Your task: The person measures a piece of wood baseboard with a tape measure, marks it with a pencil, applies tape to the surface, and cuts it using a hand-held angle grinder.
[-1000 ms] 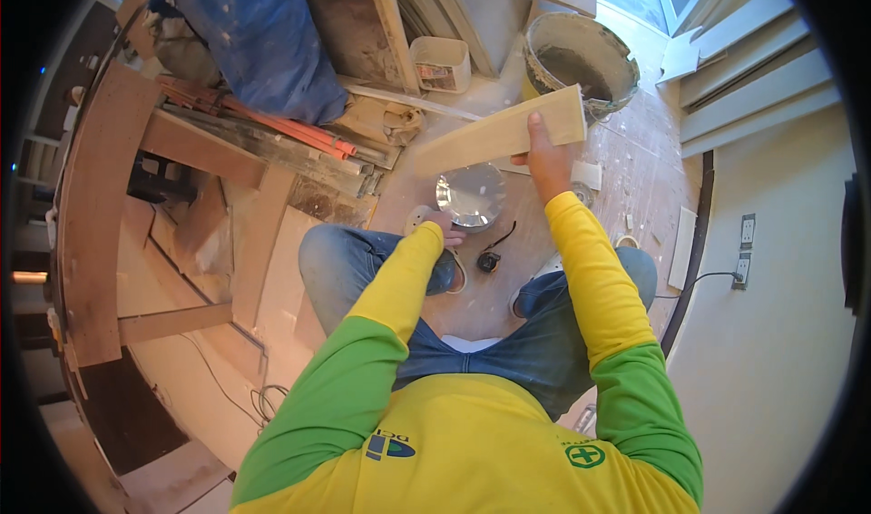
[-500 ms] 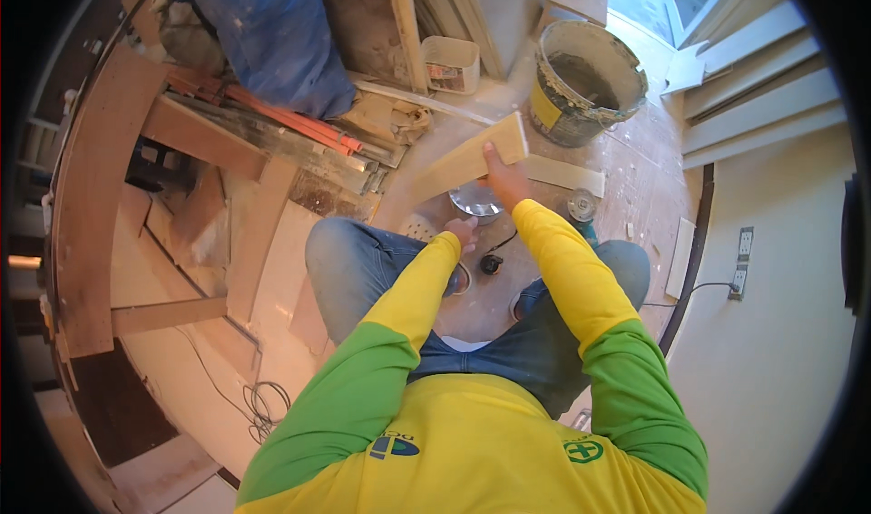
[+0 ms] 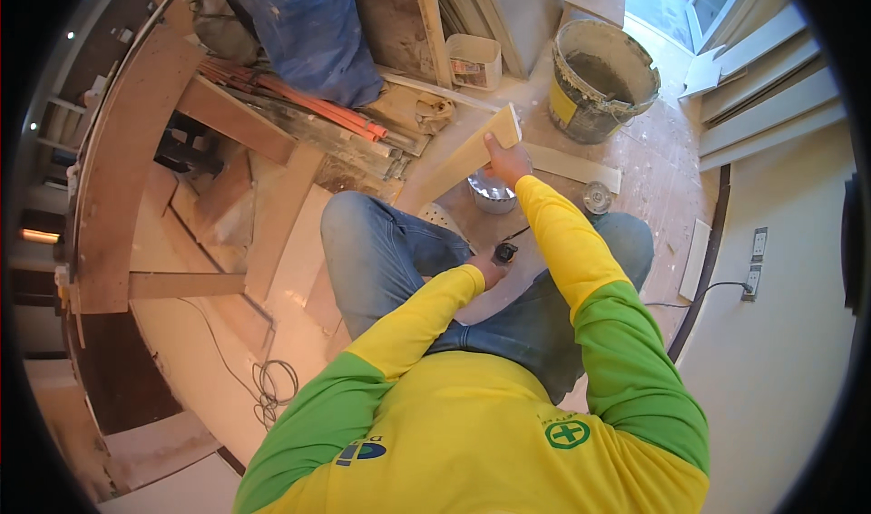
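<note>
My right hand (image 3: 506, 160) grips a pale wooden board (image 3: 458, 165) near its upper end, thumb on its face. Lower down, between my knees, my left hand (image 3: 488, 269) is closed on a black tape measure (image 3: 505, 253) with a dark strap. Just beyond sit a shiny round metal container (image 3: 493, 194) and a perforated sandal or shoe (image 3: 434, 218). Another pale board (image 3: 576, 171) lies on the floor to the right of my right hand, beside a power tool with a round disc (image 3: 597, 197).
A mortar-caked bucket (image 3: 599, 78) stands ahead. Orange pipes (image 3: 318, 107), planks, a blue sack (image 3: 299, 33) and a white tub (image 3: 474, 63) are piled front-left. Wooden framing (image 3: 127, 178) and cable (image 3: 272, 387) are on the left; a wall with sockets (image 3: 758, 260) is right.
My left hand has moved down and right onto the tape measure and closed on it. The board in my right hand has moved left and turned steeper. The view has shifted slightly.
</note>
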The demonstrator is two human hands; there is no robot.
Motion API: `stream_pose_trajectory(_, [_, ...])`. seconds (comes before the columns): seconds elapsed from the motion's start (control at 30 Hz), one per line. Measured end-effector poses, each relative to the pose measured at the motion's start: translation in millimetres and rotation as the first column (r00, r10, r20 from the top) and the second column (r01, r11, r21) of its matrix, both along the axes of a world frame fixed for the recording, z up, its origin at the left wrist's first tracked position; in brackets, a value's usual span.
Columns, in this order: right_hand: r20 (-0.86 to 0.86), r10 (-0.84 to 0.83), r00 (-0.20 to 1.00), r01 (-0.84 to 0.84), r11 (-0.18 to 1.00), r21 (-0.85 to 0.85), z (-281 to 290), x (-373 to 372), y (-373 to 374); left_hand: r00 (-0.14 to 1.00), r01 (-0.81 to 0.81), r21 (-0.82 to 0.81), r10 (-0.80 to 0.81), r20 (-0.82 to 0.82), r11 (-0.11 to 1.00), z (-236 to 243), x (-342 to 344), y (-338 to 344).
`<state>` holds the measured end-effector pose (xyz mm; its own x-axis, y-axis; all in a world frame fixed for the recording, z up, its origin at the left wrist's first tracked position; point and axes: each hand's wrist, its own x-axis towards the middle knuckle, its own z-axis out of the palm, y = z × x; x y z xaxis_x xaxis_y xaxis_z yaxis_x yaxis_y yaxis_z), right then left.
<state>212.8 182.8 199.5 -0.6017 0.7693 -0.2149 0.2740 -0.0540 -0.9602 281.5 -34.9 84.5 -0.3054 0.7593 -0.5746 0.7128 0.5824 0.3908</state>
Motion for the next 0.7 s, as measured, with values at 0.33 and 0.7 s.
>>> stream_pose_trajectory(0.33, [0.015,0.173,0.985,-0.165,0.961,-0.220,46.5,5.8,-30.8,0.870,-0.430,0.418,0.243,0.429,0.800,268.9,-20.2,-60.3])
stream_pose_trajectory(0.7, [0.126,0.313,0.941,-0.284,0.936,-0.208,45.0,31.2,-21.2,0.320,-0.879,0.467,0.614,0.722,-0.092,178.1,-290.1,-154.6])
